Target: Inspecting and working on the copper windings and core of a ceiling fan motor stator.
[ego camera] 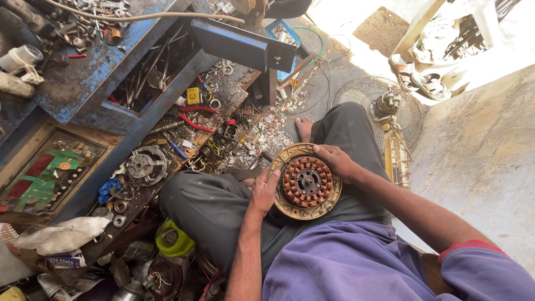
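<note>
Fingers of both hands, left (263, 192) and right (336, 161), clasp the stator's (306, 181) opposite edges.

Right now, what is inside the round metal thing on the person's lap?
Inside the round metal plate, a ring of copper wire coils circles a dark hub. The left hand and right hand hold the plate's rim. Its underside, against the dark trousers, is hidden.

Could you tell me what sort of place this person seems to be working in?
Most likely a small repair workshop for fans and electric motors. Both hands, left hand and right hand, hold a round stator with copper windings; a wire fan guard lies nearby, and a blue workbench is strewn with parts.
</note>
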